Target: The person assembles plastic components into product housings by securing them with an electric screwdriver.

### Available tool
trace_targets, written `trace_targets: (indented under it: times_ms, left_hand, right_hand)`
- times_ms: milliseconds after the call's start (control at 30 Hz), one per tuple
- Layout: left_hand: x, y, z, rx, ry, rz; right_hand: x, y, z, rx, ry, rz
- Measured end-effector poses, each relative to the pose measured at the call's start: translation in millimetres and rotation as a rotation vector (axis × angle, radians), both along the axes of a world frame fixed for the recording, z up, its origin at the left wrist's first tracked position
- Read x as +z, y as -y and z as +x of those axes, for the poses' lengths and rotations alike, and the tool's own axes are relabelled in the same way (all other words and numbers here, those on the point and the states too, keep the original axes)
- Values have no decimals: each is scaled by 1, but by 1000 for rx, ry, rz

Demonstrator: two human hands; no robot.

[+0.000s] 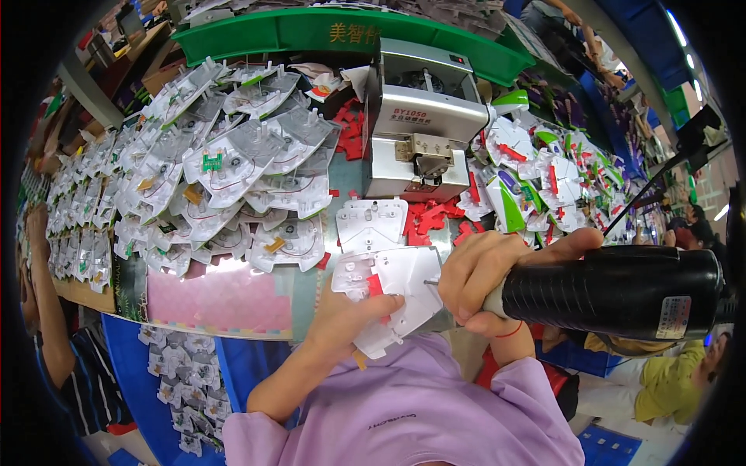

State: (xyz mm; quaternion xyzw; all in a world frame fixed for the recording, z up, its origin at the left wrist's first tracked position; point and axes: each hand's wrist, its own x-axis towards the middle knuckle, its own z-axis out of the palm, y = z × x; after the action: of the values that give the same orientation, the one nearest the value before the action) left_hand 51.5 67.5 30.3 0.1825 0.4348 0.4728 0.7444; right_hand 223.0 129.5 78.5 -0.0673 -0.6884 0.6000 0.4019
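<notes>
My left hand grips a white plastic housing in front of my chest, thumb pressed over its face beside a red plastic piece. My right hand is wrapped round the front end of a black electric screwdriver, held nearly level. Its thin metal bit points left and meets the housing's right part; whether a screw sits at the tip is too small to tell. Just beyond lies another white plastic shell, flat on the table.
A grey metal screw feeder stands at the back, with loose red pieces before it. Stacked white shells fill the left; shells with green parts lie right. A green tray runs behind. Other people work at both sides.
</notes>
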Motion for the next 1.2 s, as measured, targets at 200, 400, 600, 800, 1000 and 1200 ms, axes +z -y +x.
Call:
trace_targets:
  times_ms: [200, 400, 600, 800, 1000, 1200]
  left_hand:
    - [0, -4, -3, -97, -79, 36]
    - [-16, -6, 4, -61, -268, 260]
    - [-39, -3, 6, -25, -95, 106]
    - [-41, 0, 1, -21, 38, 58]
    - [-44, 3, 3, -122, 55, -41]
    - [-42, -1, 8, -188, 53, -108]
  right_hand:
    - [3, -1, 5, 119, 24, 0]
    - [-12, 0, 1, -62, 84, -36]
    - [-15, -39, -19, -496, -269, 118]
    - [-34, -75, -25, -771, -19, 242]
    - [-26, -65, -34, -774, 25, 22]
    - [-19, -41, -18, -343, -223, -50]
